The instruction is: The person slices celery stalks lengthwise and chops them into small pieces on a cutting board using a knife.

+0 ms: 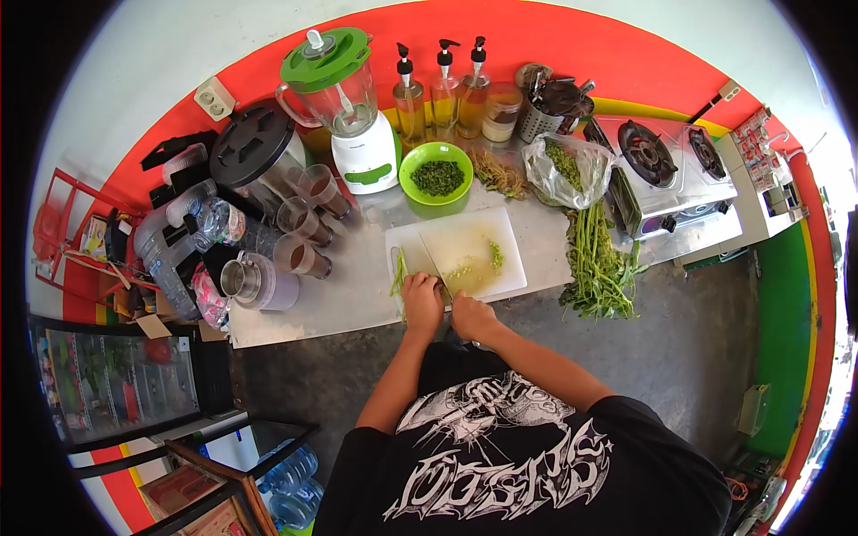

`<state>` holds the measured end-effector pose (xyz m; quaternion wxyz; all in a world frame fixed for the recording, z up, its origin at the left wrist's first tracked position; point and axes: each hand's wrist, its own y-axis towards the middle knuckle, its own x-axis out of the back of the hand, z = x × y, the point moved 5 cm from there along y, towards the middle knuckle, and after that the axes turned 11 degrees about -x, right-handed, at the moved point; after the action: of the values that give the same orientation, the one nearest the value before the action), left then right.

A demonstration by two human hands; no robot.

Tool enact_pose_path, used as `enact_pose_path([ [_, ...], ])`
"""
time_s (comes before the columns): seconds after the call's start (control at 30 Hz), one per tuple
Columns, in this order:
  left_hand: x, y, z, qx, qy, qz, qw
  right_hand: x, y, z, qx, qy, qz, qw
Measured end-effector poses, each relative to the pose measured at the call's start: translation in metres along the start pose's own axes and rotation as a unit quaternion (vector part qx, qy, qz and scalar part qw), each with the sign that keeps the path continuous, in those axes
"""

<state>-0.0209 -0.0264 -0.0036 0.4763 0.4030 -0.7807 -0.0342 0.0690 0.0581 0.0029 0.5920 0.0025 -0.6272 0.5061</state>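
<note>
L hand (424, 304), fingers curled, holds green stalks (399, 271) on white board (513, 241). R hand (474, 318) grips knife (434, 265) w/ closed fingers. Chopped bits (496, 255) lie R of blade.

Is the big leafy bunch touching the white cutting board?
Apart: the head view shows a strip of bare table between the right edge of the cutting board and the leafy bunch.
</note>
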Motion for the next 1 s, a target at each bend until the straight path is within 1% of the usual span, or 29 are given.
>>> enact_pose_path([
  [0.07, 0.002, -0.001, -0.001, -0.002, 0.005, 0.007, 1.000, -0.005, 0.007, -0.001, -0.002, 0.025, -0.010, 1.000],
  [0.13, 0.005, -0.003, -0.001, -0.007, 0.006, 0.003, 1.000, 0.002, 0.012, 0.004, 0.032, 0.009, -0.035, 0.999],
  [0.2, 0.008, 0.001, 0.003, -0.012, 0.006, -0.004, 1.000, 0.005, 0.012, 0.005, 0.022, 0.032, -0.052, 0.998],
  [0.23, 0.011, 0.001, 0.006, -0.001, -0.011, -0.023, 1.000, 0.006, 0.011, 0.005, 0.012, 0.050, -0.064, 0.997],
  [0.27, 0.014, -0.001, 0.010, 0.012, -0.028, -0.041, 0.999, 0.005, 0.010, 0.004, 0.012, 0.050, -0.064, 0.997],
  [0.33, 0.022, 0.001, 0.013, 0.017, -0.035, -0.042, 0.998, 0.011, -0.003, 0.009, 0.044, 0.037, -0.067, 0.996],
  [0.4, 0.031, 0.004, 0.016, 0.018, -0.040, -0.043, 0.998, 0.002, 0.001, 0.009, 0.044, 0.040, -0.049, 0.997],
  [0.43, 0.035, 0.004, 0.017, 0.019, -0.042, -0.032, 0.998, -0.003, 0.003, 0.009, 0.044, 0.044, -0.033, 0.998],
  [0.57, 0.044, 0.002, 0.025, 0.008, -0.039, -0.008, 0.999, -0.004, -0.001, -0.001, 0.041, 0.031, -0.028, 0.998],
  [0.67, 0.046, -0.011, 0.041, 0.025, -0.027, 0.016, 0.999, 0.000, 0.001, -0.018, 0.005, 0.042, -0.031, 0.999],
  [0.7, 0.048, -0.014, 0.041, 0.028, -0.028, 0.017, 0.999, 0.003, 0.002, -0.025, -0.008, 0.030, -0.051, 0.998],
  [0.73, 0.052, -0.017, 0.042, 0.041, -0.025, 0.001, 0.999, 0.006, 0.002, -0.031, -0.020, 0.017, -0.070, 0.997],
  [0.77, 0.056, -0.021, 0.042, 0.054, -0.021, -0.016, 0.998, 0.009, 0.003, -0.037, -0.019, 0.015, -0.067, 0.997],
  [0.8, 0.058, -0.024, 0.043, 0.088, -0.028, -0.010, 0.996, 0.013, 0.004, -0.046, -0.046, 0.022, -0.077, 0.996],
  [0.83, 0.062, -0.024, 0.041, 0.091, -0.027, -0.011, 0.995, 0.017, 0.005, -0.054, -0.072, 0.029, -0.087, 0.993],
  [0.87, 0.065, -0.024, 0.039, 0.087, -0.025, -0.009, 0.996, 0.018, 0.007, -0.060, -0.070, 0.027, -0.085, 0.994],
  [0.93, 0.070, -0.023, 0.035, 0.085, -0.024, -0.010, 0.996, 0.023, 0.010, -0.071, -0.100, 0.070, -0.099, 0.988],
  [1.0, 0.069, -0.021, 0.030, 0.044, -0.007, 0.031, 0.999, 0.030, 0.009, -0.071, -0.095, 0.091, -0.100, 0.986],
])
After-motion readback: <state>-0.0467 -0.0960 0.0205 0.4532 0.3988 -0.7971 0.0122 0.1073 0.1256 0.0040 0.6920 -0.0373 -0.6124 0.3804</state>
